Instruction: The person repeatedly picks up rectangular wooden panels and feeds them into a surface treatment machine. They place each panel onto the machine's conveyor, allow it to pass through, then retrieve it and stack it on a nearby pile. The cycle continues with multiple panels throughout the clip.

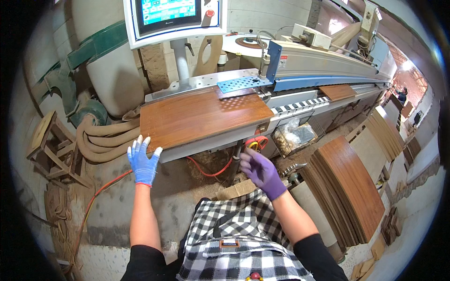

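A brown wood-grain panel [197, 116] lies flat on the infeed table of an edge-banding machine [316, 66]. Its far right part sits beneath a blue perforated plate [242, 84]. My left hand [143, 163], in a blue glove with pale fingertips, has its spread fingers at the panel's near left corner. In a purple glove, my right hand [260, 172] hangs off the panel's near side, fingers loosely bent, with nothing seen in it. Orange-handled scissors [258, 142] hang at the table's edge just beyond that hand. Another wood-grain panel [337, 92] rests farther along the machine.
Stacked panels [351, 189] stand to the right, near a wire basket [299, 135] holding plastic. A control screen [168, 12] rises behind the table. Dusty hoses [109, 140] and a wooden stool [58, 151] are at left. A red hose [102, 189] crosses the floor. A person [401, 95] is far off.
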Tool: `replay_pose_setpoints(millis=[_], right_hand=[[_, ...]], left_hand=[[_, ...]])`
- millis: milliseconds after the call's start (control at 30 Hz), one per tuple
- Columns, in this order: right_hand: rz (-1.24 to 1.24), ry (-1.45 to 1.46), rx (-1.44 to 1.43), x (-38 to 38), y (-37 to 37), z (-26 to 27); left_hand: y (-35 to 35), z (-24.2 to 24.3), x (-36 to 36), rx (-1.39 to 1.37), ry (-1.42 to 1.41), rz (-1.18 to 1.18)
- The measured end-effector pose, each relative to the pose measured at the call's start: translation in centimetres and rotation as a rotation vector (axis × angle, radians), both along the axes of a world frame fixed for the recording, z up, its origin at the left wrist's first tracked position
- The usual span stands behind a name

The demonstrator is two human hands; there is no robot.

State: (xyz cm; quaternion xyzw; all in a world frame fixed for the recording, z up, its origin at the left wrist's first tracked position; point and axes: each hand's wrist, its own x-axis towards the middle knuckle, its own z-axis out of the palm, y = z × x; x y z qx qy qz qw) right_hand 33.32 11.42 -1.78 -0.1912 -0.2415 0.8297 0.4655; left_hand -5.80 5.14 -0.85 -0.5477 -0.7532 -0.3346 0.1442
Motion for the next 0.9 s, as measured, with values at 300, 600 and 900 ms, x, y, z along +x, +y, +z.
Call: replay_pose_setpoints(millis=[300,600,900], right_hand=[[-0.383,-1.103,0.401,8.6,-10.4,-13.2],[-0.398,-1.279,0.478,7.4,-11.0,-11.9],[-0.422,-1.311,0.553,7.3,-11.0,-11.7]], left_hand=[[1.1,-0.5,0.1,0.005,0.002,0.074],[0.1,-1.0,-1.9,0.044,-0.217,-0.086],[-0.6,-1.1,-2.2,0.102,-0.326,-0.17]])
